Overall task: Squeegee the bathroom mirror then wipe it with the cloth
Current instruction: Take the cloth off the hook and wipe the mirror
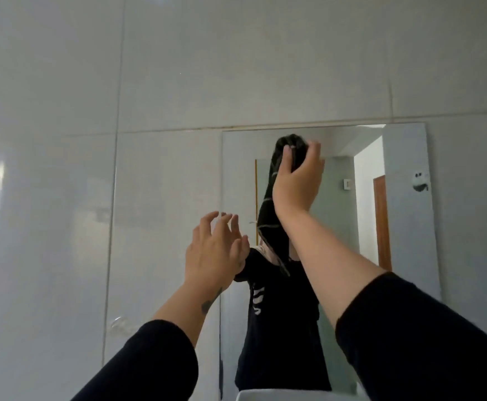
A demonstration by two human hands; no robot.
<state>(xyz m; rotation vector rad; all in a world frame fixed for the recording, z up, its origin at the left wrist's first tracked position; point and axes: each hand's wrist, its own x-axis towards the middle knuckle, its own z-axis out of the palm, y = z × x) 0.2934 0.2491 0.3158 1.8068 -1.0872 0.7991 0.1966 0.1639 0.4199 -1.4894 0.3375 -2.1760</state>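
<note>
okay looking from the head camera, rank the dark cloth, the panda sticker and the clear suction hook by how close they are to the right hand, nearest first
1. Dark cloth: gripped in the right hand, bunched near the top of the mirror.
2. Panda sticker: off to the right, on the mirror's right edge.
3. Clear suction hook: far lower left, on the tiled wall.

Dark cloth [268,215] draped against mirror [404,215]

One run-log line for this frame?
phase: cloth wipe | right hand: gripping dark cloth near mirror top | left hand: open, empty
</note>
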